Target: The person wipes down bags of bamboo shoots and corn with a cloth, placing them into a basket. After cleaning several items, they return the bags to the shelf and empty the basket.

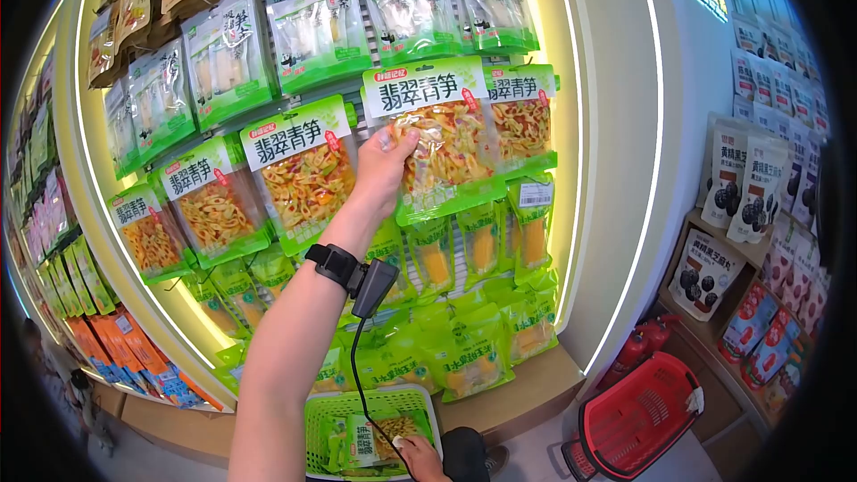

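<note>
My left hand (384, 158) reaches up to the display and is closed on the left edge of a packet of seasoned green bamboo shoots (442, 138), thumb on its front. This packet overlaps a similar packet (520, 120) on its right. A black wrist device (357, 275) on my left arm trails a dark cable. Low in the view, my right hand (421, 460) has its fingers curled at the green shopping basket (314, 415), apparently gripping it by a pale handle mostly hidden under the fingers. Inside the basket lies a green packet with a white label (361, 442).
Matching packets (302, 170) hang left of my hand, with clear-and-green packets (317, 22) above and green bags (469, 353) below. At right stand a red basket (638, 419), a fire extinguisher (638, 344) and shelved packages (705, 272). A lit panel edge (638, 196) borders the display.
</note>
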A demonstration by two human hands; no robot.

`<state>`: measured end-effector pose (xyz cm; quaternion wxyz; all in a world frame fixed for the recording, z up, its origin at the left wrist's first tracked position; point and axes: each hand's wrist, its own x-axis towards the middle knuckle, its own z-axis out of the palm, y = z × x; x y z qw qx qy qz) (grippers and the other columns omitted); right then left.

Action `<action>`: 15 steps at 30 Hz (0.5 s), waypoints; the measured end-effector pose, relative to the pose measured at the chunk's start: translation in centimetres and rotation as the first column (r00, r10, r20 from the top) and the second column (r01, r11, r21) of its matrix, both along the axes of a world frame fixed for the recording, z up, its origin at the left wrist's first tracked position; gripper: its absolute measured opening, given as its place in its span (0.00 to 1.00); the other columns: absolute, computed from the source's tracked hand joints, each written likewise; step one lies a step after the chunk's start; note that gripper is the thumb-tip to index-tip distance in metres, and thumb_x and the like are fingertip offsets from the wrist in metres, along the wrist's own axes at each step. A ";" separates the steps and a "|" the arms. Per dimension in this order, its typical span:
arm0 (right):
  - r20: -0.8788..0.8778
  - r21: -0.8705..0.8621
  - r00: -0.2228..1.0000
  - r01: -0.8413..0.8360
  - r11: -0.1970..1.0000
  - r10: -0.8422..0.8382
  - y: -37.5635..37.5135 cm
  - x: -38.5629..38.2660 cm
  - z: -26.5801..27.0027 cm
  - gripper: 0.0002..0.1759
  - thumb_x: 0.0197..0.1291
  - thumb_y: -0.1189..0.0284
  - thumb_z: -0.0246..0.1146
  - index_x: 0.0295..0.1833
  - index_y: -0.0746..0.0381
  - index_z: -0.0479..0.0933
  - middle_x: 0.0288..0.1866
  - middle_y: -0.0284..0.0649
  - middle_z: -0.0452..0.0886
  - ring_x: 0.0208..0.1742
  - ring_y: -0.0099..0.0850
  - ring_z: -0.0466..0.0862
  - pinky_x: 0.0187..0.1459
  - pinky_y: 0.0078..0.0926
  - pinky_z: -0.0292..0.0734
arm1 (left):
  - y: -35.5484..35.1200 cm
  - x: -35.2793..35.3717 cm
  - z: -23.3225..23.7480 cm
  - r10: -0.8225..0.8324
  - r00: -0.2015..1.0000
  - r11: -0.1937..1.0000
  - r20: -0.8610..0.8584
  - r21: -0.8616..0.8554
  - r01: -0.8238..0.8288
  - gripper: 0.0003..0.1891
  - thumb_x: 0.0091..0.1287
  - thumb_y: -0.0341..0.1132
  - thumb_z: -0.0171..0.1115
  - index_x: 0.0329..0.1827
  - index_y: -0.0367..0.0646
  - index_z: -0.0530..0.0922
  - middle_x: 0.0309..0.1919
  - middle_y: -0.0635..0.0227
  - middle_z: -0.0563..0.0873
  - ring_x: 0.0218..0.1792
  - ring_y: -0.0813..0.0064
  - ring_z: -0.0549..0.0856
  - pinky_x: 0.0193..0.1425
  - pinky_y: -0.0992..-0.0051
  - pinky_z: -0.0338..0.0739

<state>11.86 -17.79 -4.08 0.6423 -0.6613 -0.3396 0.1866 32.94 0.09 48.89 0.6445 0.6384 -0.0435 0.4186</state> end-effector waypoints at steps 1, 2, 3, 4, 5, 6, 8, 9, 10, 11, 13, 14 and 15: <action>0.023 0.000 1.000 0.012 1.000 -0.012 -0.1 0.0 0.1 0.15 0.76 0.68 0.60 0.60 0.65 0.79 0.51 0.52 0.85 0.54 0.50 0.84 0.56 0.41 0.79 | 0.2 0.0 0.0 -0.005 1.000 1.000 -0.018 -0.015 0.005 0.13 0.76 0.32 0.66 0.59 0.39 0.81 0.48 0.68 0.90 0.44 0.80 0.87 0.50 0.74 0.83; 0.044 -0.001 0.999 0.024 1.000 -0.024 -0.1 0.1 0.3 0.15 0.75 0.67 0.60 0.59 0.65 0.80 0.51 0.53 0.85 0.54 0.51 0.84 0.56 0.41 0.78 | 0.4 0.1 0.1 -0.011 0.999 0.999 -0.035 -0.030 0.010 0.13 0.75 0.32 0.67 0.59 0.39 0.81 0.48 0.68 0.90 0.44 0.79 0.87 0.50 0.74 0.83; 0.043 -0.001 0.999 0.024 1.000 -0.024 -0.1 0.1 0.6 0.15 0.75 0.67 0.60 0.59 0.65 0.80 0.51 0.53 0.85 0.54 0.51 0.84 0.56 0.41 0.78 | 0.6 0.2 0.0 -0.011 0.999 1.000 -0.036 -0.030 0.010 0.13 0.75 0.32 0.67 0.59 0.39 0.81 0.48 0.68 0.90 0.44 0.79 0.87 0.50 0.74 0.83; 0.014 -0.010 1.000 0.002 1.000 -0.002 -0.2 0.2 0.8 0.16 0.75 0.66 0.60 0.60 0.66 0.80 0.53 0.54 0.85 0.55 0.52 0.83 0.57 0.42 0.78 | 0.8 0.4 0.0 -0.009 0.999 0.999 -0.031 -0.034 0.008 0.12 0.76 0.32 0.67 0.58 0.39 0.81 0.48 0.67 0.90 0.44 0.79 0.88 0.50 0.73 0.83; -0.017 -0.018 1.000 -0.021 1.000 0.020 -0.1 0.2 1.0 0.17 0.75 0.65 0.60 0.60 0.66 0.80 0.54 0.56 0.84 0.56 0.53 0.83 0.58 0.43 0.77 | 1.1 0.6 -0.1 -0.007 1.000 0.999 -0.026 -0.037 0.006 0.12 0.76 0.32 0.67 0.58 0.38 0.81 0.48 0.67 0.90 0.45 0.78 0.88 0.50 0.72 0.83; -0.017 -0.018 1.000 -0.021 1.000 0.021 -0.1 0.2 0.8 0.17 0.75 0.65 0.60 0.60 0.66 0.80 0.54 0.56 0.84 0.56 0.53 0.83 0.58 0.43 0.77 | 1.1 0.6 0.0 -0.007 1.000 0.999 -0.026 -0.037 0.006 0.12 0.76 0.32 0.67 0.58 0.38 0.81 0.48 0.67 0.90 0.45 0.78 0.88 0.50 0.72 0.83; 0.026 -0.020 1.000 0.001 1.000 -0.001 0.1 0.1 0.4 0.18 0.75 0.65 0.60 0.60 0.65 0.80 0.55 0.56 0.85 0.57 0.53 0.82 0.58 0.43 0.76 | 1.2 0.7 0.0 0.027 0.998 0.998 -0.051 -0.052 -0.030 0.13 0.75 0.32 0.67 0.58 0.37 0.81 0.49 0.66 0.90 0.45 0.77 0.88 0.51 0.71 0.83; 0.025 -0.021 1.000 0.002 1.000 -0.002 0.1 0.0 0.2 0.18 0.75 0.65 0.60 0.60 0.65 0.80 0.55 0.56 0.85 0.57 0.53 0.82 0.58 0.43 0.76 | 1.5 0.8 -0.1 0.026 0.998 0.998 -0.052 -0.053 -0.029 0.13 0.75 0.32 0.67 0.58 0.37 0.81 0.49 0.66 0.90 0.45 0.77 0.88 0.51 0.71 0.83; 0.041 -0.020 0.999 0.011 1.000 -0.010 0.3 0.0 0.0 0.18 0.76 0.64 0.60 0.60 0.65 0.80 0.55 0.56 0.84 0.57 0.53 0.82 0.58 0.43 0.77 | 1.9 0.8 -0.1 0.001 0.996 0.998 -0.090 -0.056 -0.006 0.13 0.75 0.32 0.67 0.58 0.37 0.81 0.49 0.66 0.90 0.46 0.77 0.88 0.52 0.71 0.83; 0.057 -0.019 0.998 0.020 1.000 -0.019 0.3 0.0 -0.2 0.18 0.76 0.64 0.60 0.60 0.65 0.80 0.55 0.57 0.84 0.57 0.54 0.82 0.58 0.43 0.77 | 2.2 1.0 -0.1 -0.024 0.991 0.998 -0.128 -0.061 0.016 0.13 0.75 0.32 0.67 0.58 0.37 0.81 0.49 0.66 0.90 0.46 0.76 0.88 0.52 0.71 0.83; 0.060 -0.024 0.998 0.022 0.999 -0.020 0.1 0.0 0.6 0.18 0.75 0.64 0.60 0.60 0.65 0.80 0.55 0.57 0.84 0.58 0.54 0.82 0.58 0.44 0.77 | 2.4 1.2 -0.2 -0.031 0.993 0.998 -0.110 -0.060 0.025 0.13 0.75 0.32 0.67 0.58 0.37 0.81 0.49 0.66 0.90 0.46 0.77 0.87 0.53 0.71 0.83; 0.062 -0.028 0.998 0.024 0.999 -0.022 0.0 0.1 0.9 0.17 0.75 0.64 0.60 0.60 0.65 0.80 0.56 0.57 0.84 0.58 0.55 0.82 0.57 0.44 0.77 | 2.6 1.3 -0.3 -0.038 0.995 0.998 -0.094 -0.058 0.033 0.13 0.75 0.32 0.67 0.58 0.37 0.81 0.49 0.66 0.90 0.47 0.77 0.87 0.53 0.72 0.82; 0.061 -0.029 0.998 0.024 0.999 -0.022 0.0 0.0 0.6 0.17 0.75 0.64 0.60 0.60 0.65 0.80 0.56 0.57 0.84 0.58 0.55 0.82 0.57 0.44 0.77 | 2.2 0.9 -0.1 -0.038 0.995 0.998 -0.095 -0.059 0.033 0.13 0.75 0.32 0.67 0.58 0.37 0.81 0.49 0.66 0.90 0.47 0.77 0.87 0.53 0.72 0.82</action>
